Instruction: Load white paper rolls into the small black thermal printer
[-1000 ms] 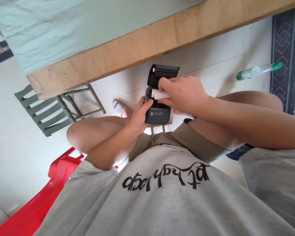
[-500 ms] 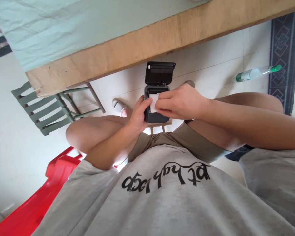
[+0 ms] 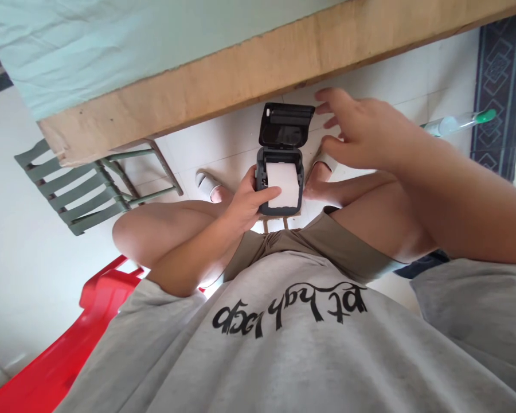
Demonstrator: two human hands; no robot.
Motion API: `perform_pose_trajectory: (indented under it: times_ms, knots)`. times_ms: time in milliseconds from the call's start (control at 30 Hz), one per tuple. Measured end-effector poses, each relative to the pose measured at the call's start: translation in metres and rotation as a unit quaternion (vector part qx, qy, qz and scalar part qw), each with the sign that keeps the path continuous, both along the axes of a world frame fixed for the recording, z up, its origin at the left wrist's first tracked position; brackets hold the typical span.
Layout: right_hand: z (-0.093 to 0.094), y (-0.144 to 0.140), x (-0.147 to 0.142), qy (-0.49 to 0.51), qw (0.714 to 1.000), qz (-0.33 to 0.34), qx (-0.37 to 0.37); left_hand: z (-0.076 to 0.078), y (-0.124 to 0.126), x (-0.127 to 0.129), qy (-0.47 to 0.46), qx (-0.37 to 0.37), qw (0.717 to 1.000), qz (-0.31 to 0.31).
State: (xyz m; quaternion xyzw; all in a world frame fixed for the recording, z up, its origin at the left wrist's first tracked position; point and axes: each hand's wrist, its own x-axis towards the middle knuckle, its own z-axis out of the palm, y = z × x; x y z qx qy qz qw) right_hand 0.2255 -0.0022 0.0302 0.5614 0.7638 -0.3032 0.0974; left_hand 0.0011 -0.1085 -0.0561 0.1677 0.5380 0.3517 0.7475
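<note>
Left hand: the left hand [image 3: 246, 203] is curled round the left side of a small dark label printer [image 3: 279, 186], thumb laid across the front onto the paper; it carries the device above the lap, forearm running down toward seven o'clock along the left thigh.
Right hand: the right hand [image 3: 363, 132] hangs in the air at about two o'clock from the printer, fingers spread and loose, holding nothing; fingertips point toward the lid without touching it, and the forearm leaves the frame at the right edge.
Printer: it sits mid-frame between the knees, its hinged lid [image 3: 286, 124] swung up and away at twelve o'clock.
Paper: a white paper roll [image 3: 282, 183] fills the open bay, its loose end lying flat over the front under the left thumb.
Hard to see: the printer's underside and right wall are hidden; whether the left fingers wrap behind it cannot be told.
Body: grey T-shirt [image 3: 292, 338] with black lettering and olive shorts fill the lower frame.
Around: a wooden table edge [image 3: 223, 86] crosses at twelve o'clock, a green slatted chair [image 3: 90, 186] stands at nine, a red plastic chair [image 3: 69, 355] at seven, a green-capped bottle [image 3: 456, 122] lies on the floor at three, partly behind the right arm.
</note>
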Motion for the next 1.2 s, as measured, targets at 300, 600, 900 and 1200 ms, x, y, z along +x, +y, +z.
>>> perform_pose_trajectory:
  times_ms: [300, 600, 900, 1200]
  knots:
    - [0.002, -0.005, -0.004, 0.174, 0.984, 0.022, -0.043, -0.003, 0.000, 0.002, -0.008, 0.014, 1.000, 0.013]
    - [-0.032, -0.010, -0.020, 0.176, 0.971, 0.065, -0.149, 0.002, 0.001, 0.002, -0.027, 0.027, 0.998, 0.048]
    - [-0.036, -0.016, -0.031, 0.178, 0.976, 0.067, -0.108, 0.004, 0.004, 0.002, -0.019, 0.037, 0.996, 0.084]
    - [0.013, -0.003, -0.010, 0.188, 0.977, 0.027, 0.100, 0.006, 0.003, 0.003, -0.005, 0.000, 0.995, 0.103]
